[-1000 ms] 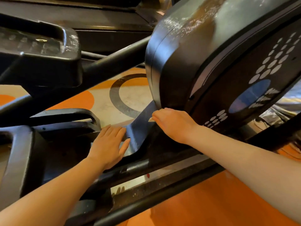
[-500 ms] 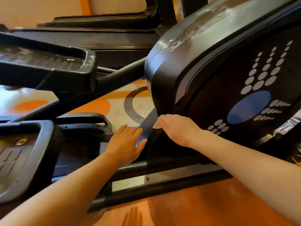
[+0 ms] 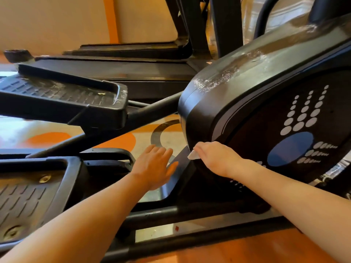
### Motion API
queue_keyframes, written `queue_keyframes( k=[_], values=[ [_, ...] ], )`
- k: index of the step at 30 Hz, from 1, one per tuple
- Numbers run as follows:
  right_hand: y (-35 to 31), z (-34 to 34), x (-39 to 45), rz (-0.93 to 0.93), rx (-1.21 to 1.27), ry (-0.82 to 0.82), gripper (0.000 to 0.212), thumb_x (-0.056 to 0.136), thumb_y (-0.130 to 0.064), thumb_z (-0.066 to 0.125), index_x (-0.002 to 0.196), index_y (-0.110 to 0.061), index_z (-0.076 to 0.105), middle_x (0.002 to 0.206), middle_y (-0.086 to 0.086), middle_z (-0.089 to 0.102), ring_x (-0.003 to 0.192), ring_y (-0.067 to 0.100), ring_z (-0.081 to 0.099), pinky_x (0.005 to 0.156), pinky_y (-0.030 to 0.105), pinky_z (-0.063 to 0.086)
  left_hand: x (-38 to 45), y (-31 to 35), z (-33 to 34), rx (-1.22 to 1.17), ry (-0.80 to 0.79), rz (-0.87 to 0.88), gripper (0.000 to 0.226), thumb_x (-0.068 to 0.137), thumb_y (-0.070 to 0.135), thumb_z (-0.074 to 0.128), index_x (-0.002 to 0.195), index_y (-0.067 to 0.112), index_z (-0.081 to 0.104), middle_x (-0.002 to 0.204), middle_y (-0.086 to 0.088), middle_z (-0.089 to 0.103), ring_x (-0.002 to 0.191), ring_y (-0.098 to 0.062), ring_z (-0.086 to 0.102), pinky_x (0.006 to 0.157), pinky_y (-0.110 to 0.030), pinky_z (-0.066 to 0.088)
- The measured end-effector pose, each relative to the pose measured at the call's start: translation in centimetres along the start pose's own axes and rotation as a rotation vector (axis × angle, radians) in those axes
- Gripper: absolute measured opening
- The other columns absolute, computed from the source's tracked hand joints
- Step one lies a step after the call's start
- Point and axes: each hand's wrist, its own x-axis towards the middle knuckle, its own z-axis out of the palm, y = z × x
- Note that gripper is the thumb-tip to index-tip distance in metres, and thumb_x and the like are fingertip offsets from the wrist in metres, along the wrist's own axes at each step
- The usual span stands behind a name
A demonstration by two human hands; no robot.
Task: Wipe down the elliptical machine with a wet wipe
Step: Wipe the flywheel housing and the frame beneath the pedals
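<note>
Two black foot pedals, one near (image 3: 26,194) and one raised (image 3: 62,95), flank an orange-and-cream floor (image 3: 117,143) below a cream wall. One right hand (image 3: 214,158) pinches the wet wipe (image 3: 193,155) against the elliptical machine's housing (image 3: 266,88); one left hand (image 3: 153,168) rests flat, fingers straight, just beside.

The right hand (image 3: 214,158) presses a small white wet wipe (image 3: 192,155) against the lower front edge of the black, rounded plastic flywheel housing (image 3: 237,103) of the elliptical machine; only a corner of the wipe shows under the fingers. The left hand (image 3: 153,168) lies flat, fingers straight, on the dark grey frame strut (image 3: 178,173) just beside it. Wet streaks glisten on the housing's top. Two black ribbed foot pedals (image 3: 62,95) sit to the left above the orange patterned floor (image 3: 117,142).
</note>
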Motion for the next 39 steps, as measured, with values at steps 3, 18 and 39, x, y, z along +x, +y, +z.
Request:
queue_keyframes(
  k=[3, 18, 39],
  values=[
    [-0.9, -0.1, 0.0, 0.052, 0.035, 0.005, 0.027, 0.106, -0.023, 0.033, 0.121, -0.013, 0.054, 0.111, 0.005, 0.062, 0.099, 0.024, 0.06, 0.085, 0.042, 0.053, -0.1, -1.2, -0.2, 0.006, -0.022, -0.012, 0.058, 0.102, 0.055, 0.019, 0.137, 0.018, 0.046, 0.134, -0.001, 0.059, 0.125, -0.02, 0.051, 0.113, -0.033, 0.026],
    [-4.7, -4.1, 0.9, 0.198, 0.147, 0.025, 0.029, 0.107, -0.026, 0.031, 0.114, -0.015, 0.058, 0.109, 0.004, 0.065, 0.099, 0.025, 0.062, 0.088, 0.047, 0.051, 0.7, -4.7, -6.1, -0.051, -0.007, 0.052, 0.052, 0.103, 0.052, 0.029, 0.137, 0.016, 0.046, 0.132, -0.005, 0.058, 0.124, -0.024, 0.052, 0.111, -0.036, 0.032],
    [-8.9, -8.1, 1.9, 0.216, 0.291, 0.045, 0.032, 0.107, -0.025, 0.034, 0.122, -0.011, 0.058, 0.113, 0.006, 0.064, 0.102, 0.023, 0.061, 0.091, 0.043, 0.051, -0.9, -8.9, -10.2, -0.098, -0.102, -0.002, 0.053, 0.104, 0.05, 0.025, 0.142, 0.015, 0.035, 0.132, -0.005, 0.056, 0.122, -0.024, 0.052, 0.11, -0.039, 0.033]
  ],
)
